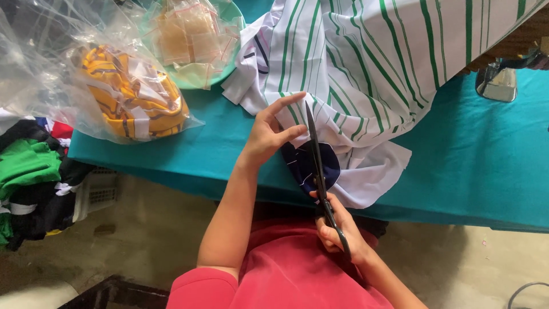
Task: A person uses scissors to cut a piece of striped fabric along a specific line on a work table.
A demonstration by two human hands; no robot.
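Here my left hand (269,134) pinches the hem of the striped shirt (366,63), thumb and fingers closed lightly on a fold, forefinger lifted toward one o'clock. My right hand (338,229) is wrapped shut round the handles of the scissors (318,166), blades nearly together, tips pointing to twelve along the fold. The shirt lies heaped on the teal table (474,154), spilling over the near edge by a navy patch (306,163). I judge the cloth light, limp and a bit slippery, so I would hold it taut close beside the blades. A bag (123,97) of yellow cloth sits at ten o'clock.
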